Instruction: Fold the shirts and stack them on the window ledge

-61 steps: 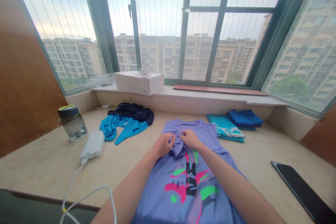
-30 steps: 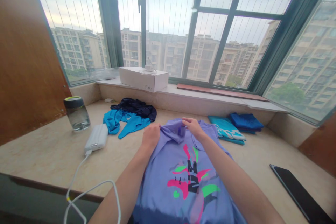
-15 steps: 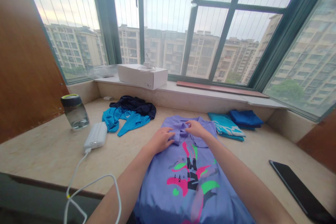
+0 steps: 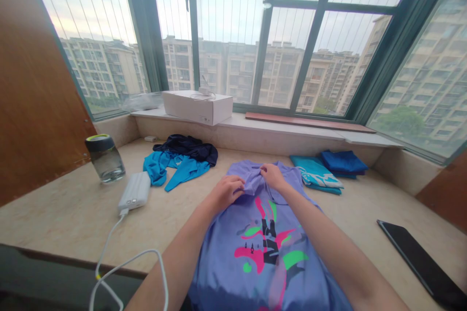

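A purple shirt (image 4: 251, 282) with a pink, green and black print lies spread on the stone counter, its lower part hanging toward me over the front edge. My left hand (image 4: 229, 190) pinches the fabric left of the neckline, fingers bent. At the collar, my right hand (image 4: 272, 175) grips a fold of the same shirt between thumb and fingers. The cloth bunches into creases between both hands. Folded teal clothing (image 4: 317, 175) and a folded blue garment (image 4: 343, 163) lie right of the shirt. Crumpled bright blue (image 4: 189, 171) and dark navy clothes (image 4: 189, 146) lie to its left.
A water bottle (image 4: 105, 159) and a white power bank (image 4: 134, 190) with a cable (image 4: 148, 251) are on the left. A black phone (image 4: 416, 257) lies at the right. On the window ledge sit a white box (image 4: 197, 107) and a reddish board (image 4: 310, 122).
Both hands stay near the collar. The fabric between them is now lifted and creased differently, and the left fingers have curled more. The view has shifted slightly.
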